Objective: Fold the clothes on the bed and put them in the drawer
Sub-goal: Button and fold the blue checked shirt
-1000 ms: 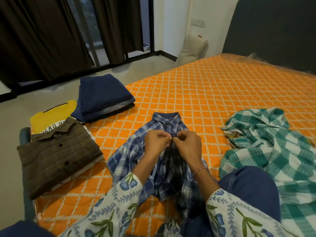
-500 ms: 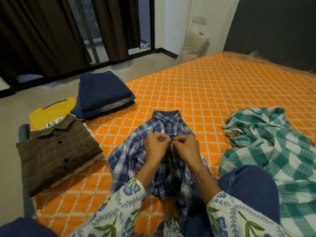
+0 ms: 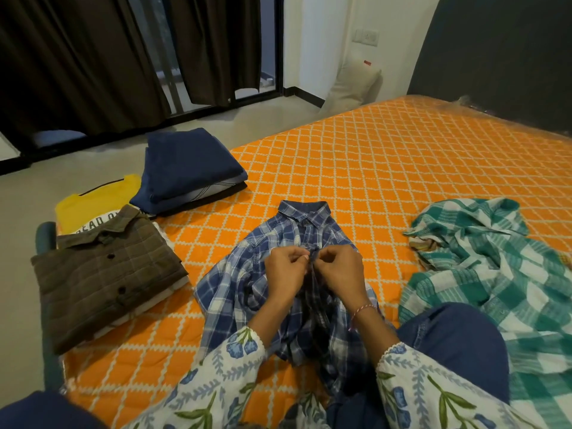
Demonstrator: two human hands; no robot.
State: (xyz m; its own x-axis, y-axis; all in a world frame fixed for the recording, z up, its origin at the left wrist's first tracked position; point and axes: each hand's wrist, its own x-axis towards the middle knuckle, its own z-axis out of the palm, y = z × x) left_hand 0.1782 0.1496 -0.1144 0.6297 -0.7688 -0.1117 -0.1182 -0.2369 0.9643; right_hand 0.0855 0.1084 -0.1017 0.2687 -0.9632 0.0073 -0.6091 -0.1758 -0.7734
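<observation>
Both hands, the left hand (image 3: 286,272) and right hand (image 3: 339,272), pinched the front placket of a blue-and-white plaid cotton shirt (image 3: 235,283) on the orange quilted bed (image 3: 387,168), having moved down from the collar, apparently buttoning it before folding.

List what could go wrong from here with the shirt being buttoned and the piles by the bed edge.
1. Both the left hand and the right hand pinch the front of the blue plaid shirt, which lies bunched; buttoning it that way may skew the placket.
2. The brown shirt and the yellow shirt sit at the bed's edge and might slide off.
3. The green checked cloth, still crumpled, lies close and could tangle in.
</observation>
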